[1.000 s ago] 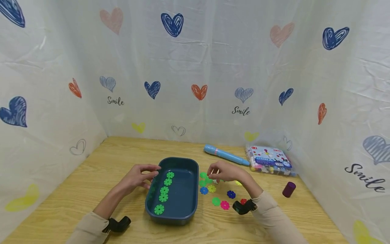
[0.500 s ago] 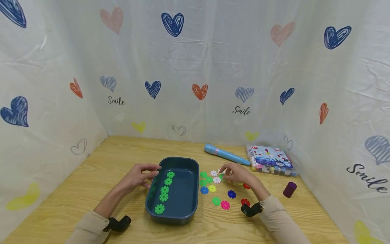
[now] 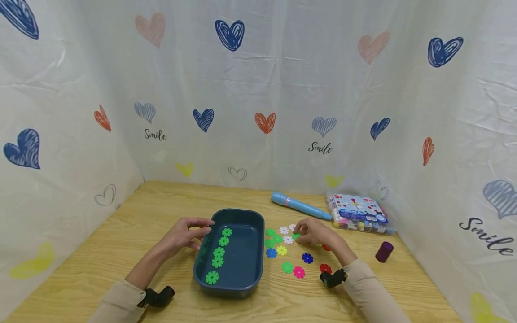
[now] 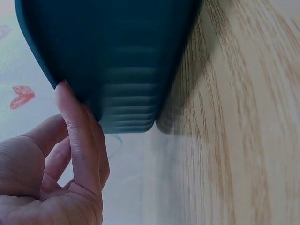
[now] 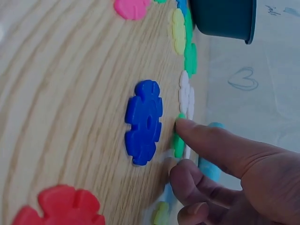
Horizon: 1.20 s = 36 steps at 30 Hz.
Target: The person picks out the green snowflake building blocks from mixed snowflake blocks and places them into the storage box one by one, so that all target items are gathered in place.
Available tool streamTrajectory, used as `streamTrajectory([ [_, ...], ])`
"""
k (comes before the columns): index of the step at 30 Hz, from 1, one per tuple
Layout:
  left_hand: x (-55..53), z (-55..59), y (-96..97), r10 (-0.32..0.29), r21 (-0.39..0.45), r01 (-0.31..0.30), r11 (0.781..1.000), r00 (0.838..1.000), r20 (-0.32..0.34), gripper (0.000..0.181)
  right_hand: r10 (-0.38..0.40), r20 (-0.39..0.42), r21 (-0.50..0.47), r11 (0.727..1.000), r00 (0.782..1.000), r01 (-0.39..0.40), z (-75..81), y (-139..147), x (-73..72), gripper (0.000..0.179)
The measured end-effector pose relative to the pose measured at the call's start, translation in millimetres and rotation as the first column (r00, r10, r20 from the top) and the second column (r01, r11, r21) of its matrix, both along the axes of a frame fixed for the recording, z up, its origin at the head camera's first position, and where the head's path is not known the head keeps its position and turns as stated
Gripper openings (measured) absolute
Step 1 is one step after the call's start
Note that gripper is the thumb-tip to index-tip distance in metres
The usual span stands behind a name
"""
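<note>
A dark blue-green tray (image 3: 230, 294) stands on the table, with several green flower-shaped plastic discs (image 3: 218, 261) in a row along its left side. My left hand (image 3: 185, 234) rests its fingertips on the tray's left rim, fingers extended; in the left wrist view one fingertip (image 4: 65, 91) lies on the tray's edge. My right hand (image 3: 313, 231) is low over the loose discs right of the tray. In the right wrist view one fingertip touches a green disc (image 5: 178, 145) lying flat on the table, and the other fingers are bent close beside it.
Loose discs lie about the right hand: white (image 3: 288, 240), yellow (image 3: 281, 250), dark blue (image 3: 307, 258), pink (image 3: 299, 272) and red (image 3: 325, 268). Behind are a light blue microphone-shaped stick (image 3: 300, 206) and a clear box of small parts (image 3: 359, 213). A purple cylinder (image 3: 384, 252) stands at right.
My right hand has moved right from the green and white discs near the tray, uncovering them, and now has its fingers at a green disc farther right. My left hand stays at the rim.
</note>
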<state>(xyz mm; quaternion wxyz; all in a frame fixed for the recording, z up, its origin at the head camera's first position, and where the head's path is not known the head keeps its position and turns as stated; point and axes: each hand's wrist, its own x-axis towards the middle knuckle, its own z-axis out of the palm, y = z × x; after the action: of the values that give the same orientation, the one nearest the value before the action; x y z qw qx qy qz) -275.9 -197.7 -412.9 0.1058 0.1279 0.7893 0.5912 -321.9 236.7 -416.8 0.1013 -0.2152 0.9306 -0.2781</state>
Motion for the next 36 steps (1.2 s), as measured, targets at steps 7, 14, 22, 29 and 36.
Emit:
streamTrajectory([
  [7,0.1,0.6,0.4,0.01,-0.004,-0.01,1.0,1.0,0.006,0.049,-0.024,0.038,-0.016,1.0,0.999,0.025,-0.7,1,-0.8,0.02],
  [14,1.0,0.6,-0.1,0.002,0.011,-0.002,1.0,1.0,0.011,0.05,-0.063,0.039,-0.033,0.997,0.997,0.064,-3.4,3,-0.2,0.027],
  [22,1.0,0.7,0.0,-0.005,0.016,0.005,1.0,1.0,0.008,0.051,-0.021,0.021,-0.033,0.999,1.0,0.021,6.6,7,5.7,0.023],
  [29,0.7,2.7,0.9,0.009,0.008,-0.009,1.0,1.0,0.011,0.047,0.092,-0.052,0.03,0.995,0.994,-0.09,25.4,8,7.0,0.009],
  [36,1.2,2.4,0.7,0.014,0.006,-0.014,1.0,1.0,0.02,0.046,0.083,-0.042,0.044,0.996,0.996,-0.081,39.4,0,7.7,0.008],
])
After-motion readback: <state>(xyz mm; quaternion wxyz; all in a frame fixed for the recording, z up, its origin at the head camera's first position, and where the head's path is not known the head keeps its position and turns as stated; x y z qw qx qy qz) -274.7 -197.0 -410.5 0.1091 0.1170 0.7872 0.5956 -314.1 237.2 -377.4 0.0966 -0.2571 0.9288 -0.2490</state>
